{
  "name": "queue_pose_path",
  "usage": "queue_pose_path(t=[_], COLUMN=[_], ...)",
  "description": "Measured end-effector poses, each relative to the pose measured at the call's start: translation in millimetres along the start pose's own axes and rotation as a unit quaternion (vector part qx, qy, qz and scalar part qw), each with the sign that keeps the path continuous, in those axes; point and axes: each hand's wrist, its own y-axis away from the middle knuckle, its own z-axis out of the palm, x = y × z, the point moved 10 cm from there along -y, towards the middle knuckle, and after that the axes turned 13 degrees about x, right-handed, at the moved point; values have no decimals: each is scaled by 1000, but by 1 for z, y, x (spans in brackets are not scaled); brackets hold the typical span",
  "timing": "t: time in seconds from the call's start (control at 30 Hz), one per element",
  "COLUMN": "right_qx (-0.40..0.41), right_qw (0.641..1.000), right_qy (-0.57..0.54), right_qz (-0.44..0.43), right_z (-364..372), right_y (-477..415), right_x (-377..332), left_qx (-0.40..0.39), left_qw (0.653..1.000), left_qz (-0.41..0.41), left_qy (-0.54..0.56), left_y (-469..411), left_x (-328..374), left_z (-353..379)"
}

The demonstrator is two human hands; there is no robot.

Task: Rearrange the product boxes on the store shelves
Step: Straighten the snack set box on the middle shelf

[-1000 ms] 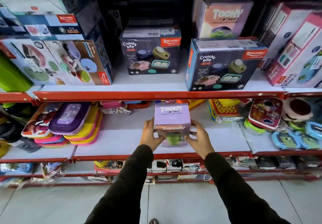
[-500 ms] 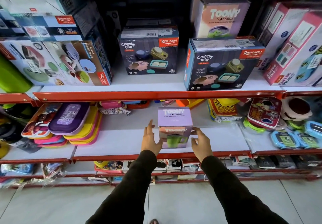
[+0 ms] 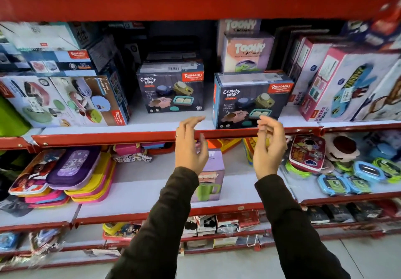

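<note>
Both hands are up in front of the red shelf edge (image 3: 108, 136), empty: the left hand (image 3: 191, 148) and right hand (image 3: 269, 148) each have fingers loosely curled. The lilac box (image 3: 213, 170) stands upright on the shelf below, behind the left wrist, untouched.

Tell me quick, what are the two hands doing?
Left hand: open, holding nothing.
Right hand: open, holding nothing.

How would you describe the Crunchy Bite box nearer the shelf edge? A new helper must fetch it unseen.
Find the red-edged white shelf level with the raised hands. Two dark rectangular cardboard Crunchy Bite boxes stand there. Take the right-hand box, flush with the front lip; its twin sits further back to the left.
</note>
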Motion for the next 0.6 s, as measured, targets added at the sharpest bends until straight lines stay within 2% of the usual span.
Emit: queue_pose_path(t=[0.13,0.2,0.27,0.37,0.5,0.6], right_qx=[26,19,-16,-78,-104,-84], right_qw=[1000,998,990,976,971,980], right_qy=[16,45,79,112,122,94], right_qz=[-4,40,113,169,179,153], right_z=[0,4,9,18,17,9], right_y=[-42,-61,-75,-86,-85,-87], right_x=[-16,-12,1,21,33,25], left_qx=[19,17,-12,-82,-146,-127], left_qw=[997,995,993,985,972,974], left_qz=[-17,-40,-92,-152,-182,-183], left_qy=[76,90,78,22,12,48], left_y=[-37,-51,-60,-62,-50,-51], left_x=[29,35,35,22,15,18], left_z=[18,28,41,63,80,71])
